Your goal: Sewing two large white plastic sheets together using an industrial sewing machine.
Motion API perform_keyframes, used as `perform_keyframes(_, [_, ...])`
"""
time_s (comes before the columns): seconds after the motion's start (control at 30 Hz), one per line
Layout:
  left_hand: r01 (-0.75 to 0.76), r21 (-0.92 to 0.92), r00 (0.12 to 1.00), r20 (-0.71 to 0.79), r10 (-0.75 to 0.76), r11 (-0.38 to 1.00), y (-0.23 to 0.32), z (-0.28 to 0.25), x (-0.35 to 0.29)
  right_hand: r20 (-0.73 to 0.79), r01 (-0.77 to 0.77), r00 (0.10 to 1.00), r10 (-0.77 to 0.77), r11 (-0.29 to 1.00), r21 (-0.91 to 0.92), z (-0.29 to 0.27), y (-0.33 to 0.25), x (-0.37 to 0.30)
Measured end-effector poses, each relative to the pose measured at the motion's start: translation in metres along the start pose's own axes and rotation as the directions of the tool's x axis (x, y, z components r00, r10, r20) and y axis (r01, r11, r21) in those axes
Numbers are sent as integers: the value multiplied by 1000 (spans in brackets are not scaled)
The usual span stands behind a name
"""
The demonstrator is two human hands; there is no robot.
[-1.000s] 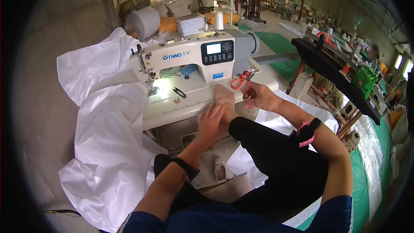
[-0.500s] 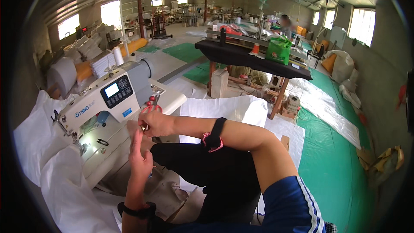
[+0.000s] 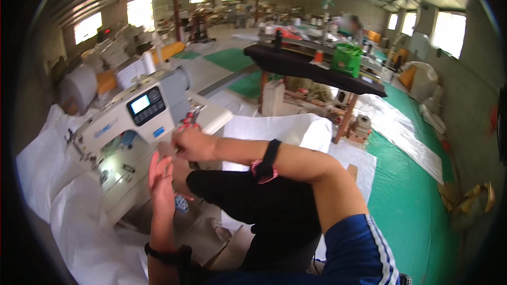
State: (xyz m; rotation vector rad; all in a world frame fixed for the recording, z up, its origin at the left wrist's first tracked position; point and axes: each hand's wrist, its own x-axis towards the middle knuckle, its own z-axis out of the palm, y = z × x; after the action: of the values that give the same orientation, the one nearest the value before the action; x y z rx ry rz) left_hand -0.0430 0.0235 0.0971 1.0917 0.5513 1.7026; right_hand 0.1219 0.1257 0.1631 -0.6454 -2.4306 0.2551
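Observation:
My left hand (image 3: pixel 162 178) is raised beside the front edge of the sewing machine table, its fingers stretched out and apart, though blurred. Just to its right and above, my right hand (image 3: pixel 194 145) is closed, fingers bent. A small greyish shape shows at its fingertips, too smeared to name. Red-handled scissors (image 3: pixel 190 118) lie on the table just beyond the right hand. The white sewing machine (image 3: pixel 113 123) with its lit panel stands at the left. Small black thread snips (image 3: pixel 128 168) rest near its needle. A blue patterned item (image 3: pixel 181 203) shows below the left hand.
White sheet material (image 3: pixel 79 221) hangs over the table's left side. Past the machine stands a table with a black cover (image 3: pixel 296 66), holding a green bag (image 3: pixel 346 59) and an orange cone-shaped item (image 3: pixel 318 56). Green sheeting (image 3: pixel 406 179) covers the floor at right. A person (image 3: pixel 352 26) is farther back.
My left hand has dropped slightly and moved away from the right hand, its fingers spreading. The right hand stays closed near the scissors. The whole view has shifted a little, and the blue patterned item shows more.

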Motion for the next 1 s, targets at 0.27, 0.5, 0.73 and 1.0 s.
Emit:
perform_keyframes(0.27, [-286,776,952,296,75,562,-77,-75,-9,-78,-270,956,283,951,152,-33,-2,-12])
perform_keyframes(0.5, [-335,940,930,319,182,65,-69,-70,0,1,-342,939,343,934,109,-32,4,-12])
perform_keyframes(0.73, [-486,874,871,483,85,14,-73,-75,-9,35,-368,930,367,925,97,-34,-3,-11])
perform_keyframes(1.0, [-656,737,753,654,-69,-164,-49,-60,49,20,-312,950,311,948,65,-33,-10,-14])
